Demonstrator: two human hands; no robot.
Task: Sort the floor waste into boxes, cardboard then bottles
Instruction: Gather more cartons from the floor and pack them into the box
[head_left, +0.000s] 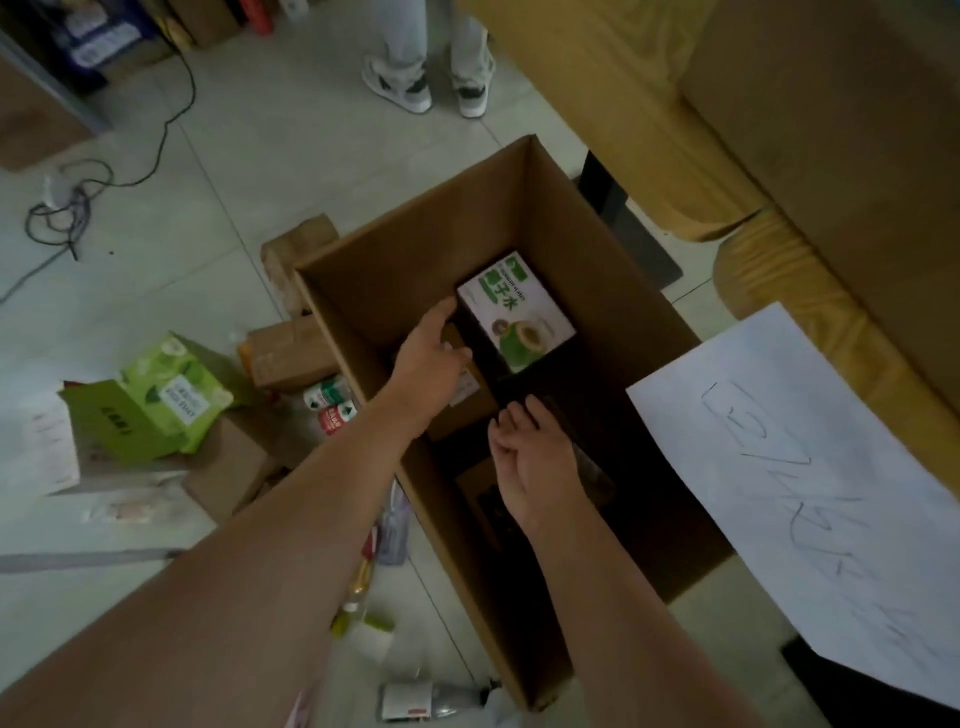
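Note:
A tall open cardboard box (524, 208) stands on the floor in the middle. Inside it lies a white and green coconut-water carton (514, 312) on top of brown cardboard pieces. Both my hands reach down into the box. My left hand (431, 358) is spread open, its fingertips touching the carton's left edge. My right hand (530, 462) hovers lower in the box with loosely curled fingers and nothing in it. To the left of the box, on the floor, lie green cartons (156, 400), brown cardboard boxes (291, 353) and bottles (332, 405). Another bottle (431, 701) lies near the bottom edge.
A white sheet with handwriting (800, 499) hangs at the box's right side. A yellow sofa (779, 130) fills the upper right. Another person's feet (426, 83) stand behind the box. A black cable (78, 197) lies coiled on the tiled floor at left.

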